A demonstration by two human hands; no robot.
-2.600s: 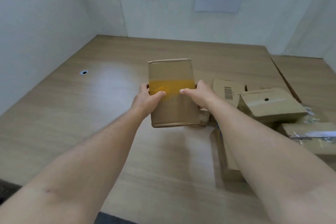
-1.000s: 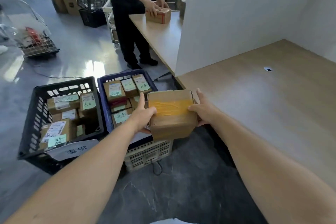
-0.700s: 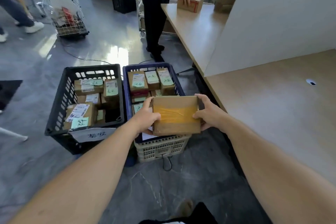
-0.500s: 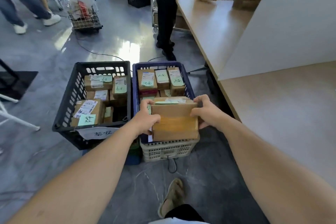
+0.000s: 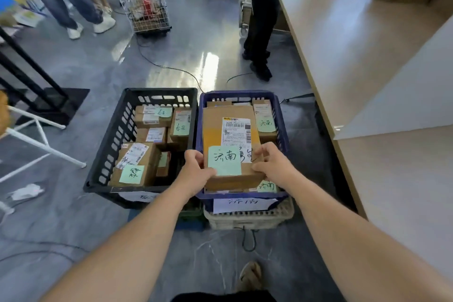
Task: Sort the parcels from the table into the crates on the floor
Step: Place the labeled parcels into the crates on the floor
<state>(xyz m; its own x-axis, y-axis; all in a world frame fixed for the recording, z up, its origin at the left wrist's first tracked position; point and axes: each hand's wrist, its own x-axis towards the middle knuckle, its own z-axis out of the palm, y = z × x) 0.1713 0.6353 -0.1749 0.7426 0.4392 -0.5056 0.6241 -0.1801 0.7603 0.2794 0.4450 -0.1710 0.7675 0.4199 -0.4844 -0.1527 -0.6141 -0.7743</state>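
A brown cardboard parcel (image 5: 218, 125) with a white shipping label and a green handwritten note lies face up over the blue crate (image 5: 282, 135). My left hand (image 5: 195, 169) grips its near left edge and my right hand (image 5: 274, 167) grips its near right corner. Other labelled parcels fill the blue crate under and behind it. The black crate (image 5: 117, 130) stands just to the left, holding several parcels with green notes.
The wooden table (image 5: 367, 61) runs along the right with a white divider panel on it. A person in dark clothes (image 5: 259, 19) stands at its far end. Other people's legs and a wire cart (image 5: 147, 5) are at the back left. A white frame stands at left.
I have turned from the table to the crates, carrying the parcel. It was flipped from its taped side to its label side and lowered over the blue crate.
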